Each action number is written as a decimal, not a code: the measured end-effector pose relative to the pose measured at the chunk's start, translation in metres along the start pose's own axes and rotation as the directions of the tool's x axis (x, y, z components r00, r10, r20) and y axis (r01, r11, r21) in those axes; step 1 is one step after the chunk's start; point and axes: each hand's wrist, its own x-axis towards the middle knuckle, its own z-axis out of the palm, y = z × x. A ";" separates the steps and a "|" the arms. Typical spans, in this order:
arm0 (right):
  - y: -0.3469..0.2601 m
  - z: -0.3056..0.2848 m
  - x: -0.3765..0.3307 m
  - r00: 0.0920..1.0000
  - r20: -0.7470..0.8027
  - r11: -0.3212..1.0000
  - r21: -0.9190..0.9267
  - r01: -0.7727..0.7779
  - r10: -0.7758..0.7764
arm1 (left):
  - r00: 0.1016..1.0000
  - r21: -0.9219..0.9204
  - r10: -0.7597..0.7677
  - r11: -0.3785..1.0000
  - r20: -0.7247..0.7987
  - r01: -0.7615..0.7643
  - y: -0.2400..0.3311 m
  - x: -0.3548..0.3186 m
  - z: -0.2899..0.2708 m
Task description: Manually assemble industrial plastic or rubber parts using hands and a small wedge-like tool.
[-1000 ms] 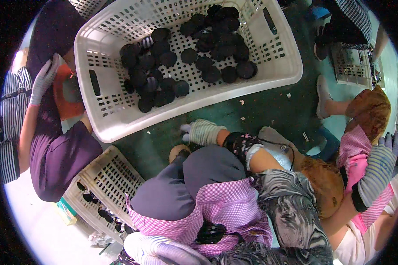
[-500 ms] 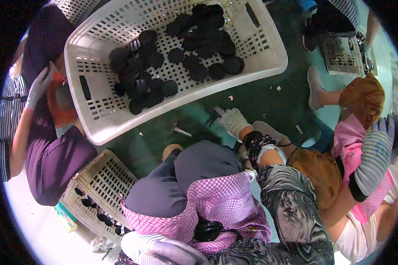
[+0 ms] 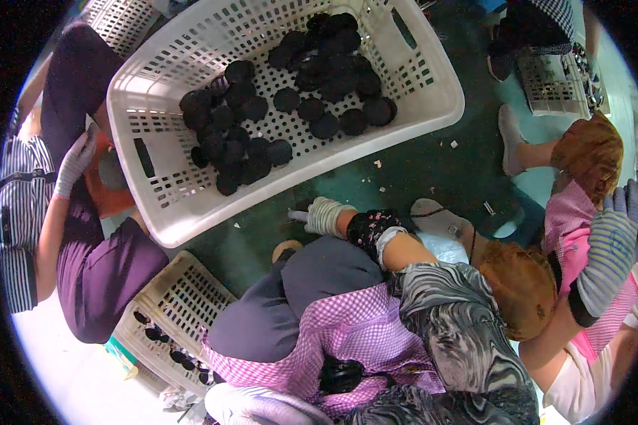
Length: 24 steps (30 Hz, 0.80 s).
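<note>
My right hand [image 3: 324,217], in a white glove with grey stripes, reaches down to the dark green floor beyond my knees. Its fingers point left and draw together, low over the spot where a thin pale metal piece lay. What they grip is too small and covered to make out. A black flowered cuff [image 3: 371,231] wraps that wrist. My left hand [image 3: 262,405], also in a striped glove, is at the bottom edge beside my lap, its fingers mostly hidden. Ahead stands a large white perforated basket [image 3: 290,177] holding several black round pads [image 3: 324,126].
A smaller white basket [image 3: 198,276] with sunglasses [image 3: 169,347] stands by my left leg. Co-workers sit close on both sides; one gloved hand [image 3: 612,248] is at the right, another [image 3: 76,161] at the left. Small scraps [image 3: 378,163] litter the floor.
My right hand has moved left along the floor, over the thin metal piece, which no longer shows in the open. The whole view has shifted slightly, and my left hand stays by my lap.
</note>
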 end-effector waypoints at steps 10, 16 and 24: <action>0.035 -0.010 -0.109 0.854 -0.300 0.902 0.054 -0.429 0.425 | 0.977 0.012 0.156 0.988 -0.144 -0.156 0.009 0.021 0.013; 0.009 -0.012 -0.173 0.401 -0.674 0.773 0.439 -0.458 0.620 | 0.980 -0.571 0.027 0.810 -0.197 -0.137 -0.021 0.010 0.025; -0.121 -0.074 -0.270 0.159 -0.668 0.666 0.743 0.073 0.727 | 0.803 -0.081 0.216 0.947 -0.556 -0.311 -0.046 0.008 0.038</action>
